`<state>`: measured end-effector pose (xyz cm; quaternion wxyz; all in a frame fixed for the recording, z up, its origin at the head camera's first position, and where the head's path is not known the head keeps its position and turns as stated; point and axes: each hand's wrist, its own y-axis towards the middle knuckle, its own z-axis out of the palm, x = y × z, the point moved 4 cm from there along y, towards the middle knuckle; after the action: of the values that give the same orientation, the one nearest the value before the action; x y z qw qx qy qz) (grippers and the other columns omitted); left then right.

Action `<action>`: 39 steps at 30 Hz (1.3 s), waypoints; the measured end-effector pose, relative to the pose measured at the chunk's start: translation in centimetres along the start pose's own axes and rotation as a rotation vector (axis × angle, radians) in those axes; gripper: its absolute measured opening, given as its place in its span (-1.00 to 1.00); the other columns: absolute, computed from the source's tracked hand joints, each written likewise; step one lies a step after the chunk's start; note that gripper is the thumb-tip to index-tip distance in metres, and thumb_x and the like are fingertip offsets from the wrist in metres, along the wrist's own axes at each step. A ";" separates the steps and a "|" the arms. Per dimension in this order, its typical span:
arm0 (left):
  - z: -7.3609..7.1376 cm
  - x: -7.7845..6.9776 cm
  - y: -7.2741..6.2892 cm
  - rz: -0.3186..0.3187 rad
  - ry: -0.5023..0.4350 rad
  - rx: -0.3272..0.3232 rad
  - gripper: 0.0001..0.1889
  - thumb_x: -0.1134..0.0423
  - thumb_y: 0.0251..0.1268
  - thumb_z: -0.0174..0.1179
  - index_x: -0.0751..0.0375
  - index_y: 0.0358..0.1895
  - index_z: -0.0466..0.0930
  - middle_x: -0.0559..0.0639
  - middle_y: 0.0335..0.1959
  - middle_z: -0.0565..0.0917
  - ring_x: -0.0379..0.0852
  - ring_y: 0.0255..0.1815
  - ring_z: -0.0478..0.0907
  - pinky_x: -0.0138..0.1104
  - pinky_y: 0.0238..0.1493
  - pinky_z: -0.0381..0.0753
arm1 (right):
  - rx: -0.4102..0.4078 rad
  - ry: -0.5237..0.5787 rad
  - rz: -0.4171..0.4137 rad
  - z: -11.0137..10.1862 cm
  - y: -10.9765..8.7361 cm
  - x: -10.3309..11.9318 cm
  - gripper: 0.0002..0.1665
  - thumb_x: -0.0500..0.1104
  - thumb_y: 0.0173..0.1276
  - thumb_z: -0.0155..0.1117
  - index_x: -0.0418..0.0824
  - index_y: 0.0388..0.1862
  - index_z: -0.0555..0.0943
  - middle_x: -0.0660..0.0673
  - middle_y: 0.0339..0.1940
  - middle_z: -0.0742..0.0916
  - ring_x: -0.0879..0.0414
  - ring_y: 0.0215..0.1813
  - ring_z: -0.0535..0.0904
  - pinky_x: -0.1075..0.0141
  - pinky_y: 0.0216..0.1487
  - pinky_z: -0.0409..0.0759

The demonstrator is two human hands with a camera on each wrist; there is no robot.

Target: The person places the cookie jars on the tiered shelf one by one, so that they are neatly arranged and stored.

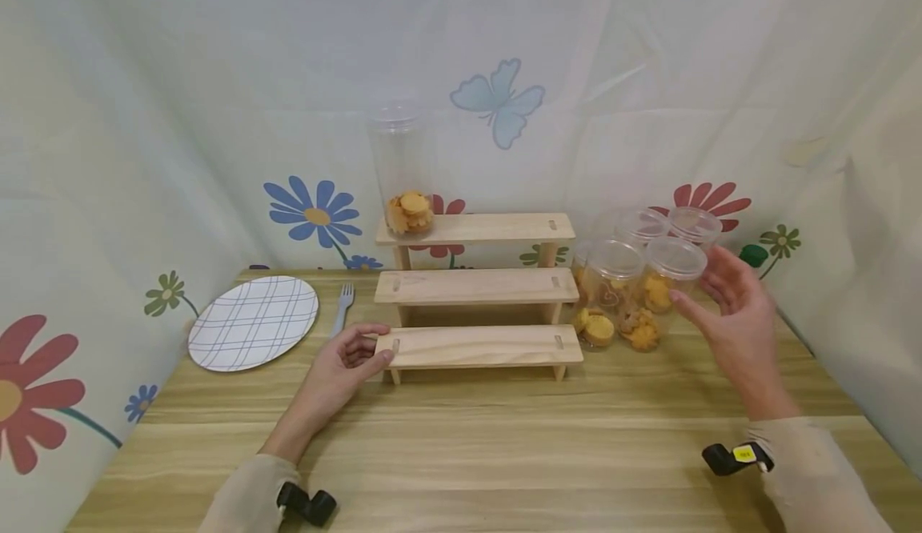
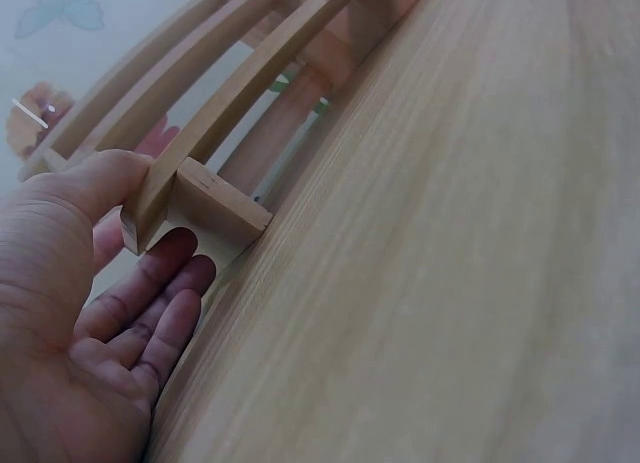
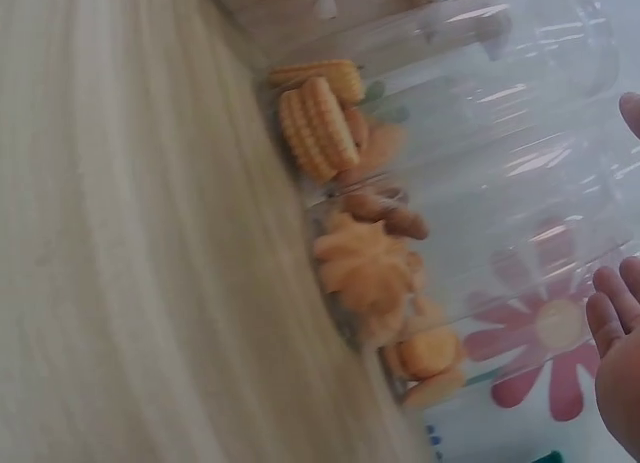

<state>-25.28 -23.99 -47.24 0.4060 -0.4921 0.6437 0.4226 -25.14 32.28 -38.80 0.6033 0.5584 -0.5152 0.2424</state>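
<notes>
My left hand (image 1: 338,369) holds the left end of the lowest step of a three-tier wooden stand (image 1: 479,346). In the left wrist view, the thumb lies on the step (image 2: 245,101) while the other fingers curl below its end. My right hand (image 1: 742,317) is at the right side of a group of clear lidded jars (image 1: 612,259), fingers spread around the nearest jar's side (image 1: 675,259). Cookies (image 3: 368,263) lie in the bottoms of these jars in the right wrist view. One tall jar with cookies (image 1: 409,213) stands at the left of the top step.
A white plate with a checked pattern (image 1: 254,323) lies on the wooden table (image 1: 475,453) at the left, with a grey fork (image 1: 342,309) beside it. Behind everything hangs a flowered curtain (image 1: 324,53). The jars stand close against the stand's right side.
</notes>
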 end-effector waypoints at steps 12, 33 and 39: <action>0.0 -0.1 0.0 -0.003 0.001 0.002 -0.55 0.15 0.57 0.47 0.13 0.39 0.64 0.18 0.06 0.81 -0.03 0.07 0.74 -0.39 0.12 0.66 | 0.087 -0.120 0.023 1.1 -0.5 -2.7 0.01 -0.29 0.44 0.64 -0.12 0.74 0.32 0.21 0.31 0.64 0.31 0.33 0.55 0.60 0.33 0.50; -0.1 -0.2 0.0 -0.009 0.010 0.000 -0.55 0.13 0.57 0.47 0.12 0.40 0.64 0.18 0.06 0.82 -0.02 0.07 0.75 -0.39 0.12 0.67 | 0.236 -0.047 -0.003 1.8 -0.7 -5.0 -0.20 -0.39 0.42 0.61 -0.41 0.55 0.47 0.06 0.36 0.72 0.32 0.38 0.62 0.57 0.34 0.53; 0.0 -0.2 0.0 -0.008 0.020 0.005 -0.55 0.13 0.58 0.47 0.12 0.40 0.64 0.16 0.07 0.82 -0.02 0.10 0.75 -0.39 0.16 0.66 | 0.246 -0.006 -0.006 1.8 -0.8 -5.1 -0.21 -0.43 0.41 0.60 -0.43 0.55 0.47 0.09 0.33 0.75 0.36 0.34 0.64 0.56 0.33 0.54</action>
<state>-25.21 -23.95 -47.04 0.4026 -0.4978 0.6469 0.4143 -26.85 31.89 -44.03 0.5294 0.6304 -0.4818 0.3003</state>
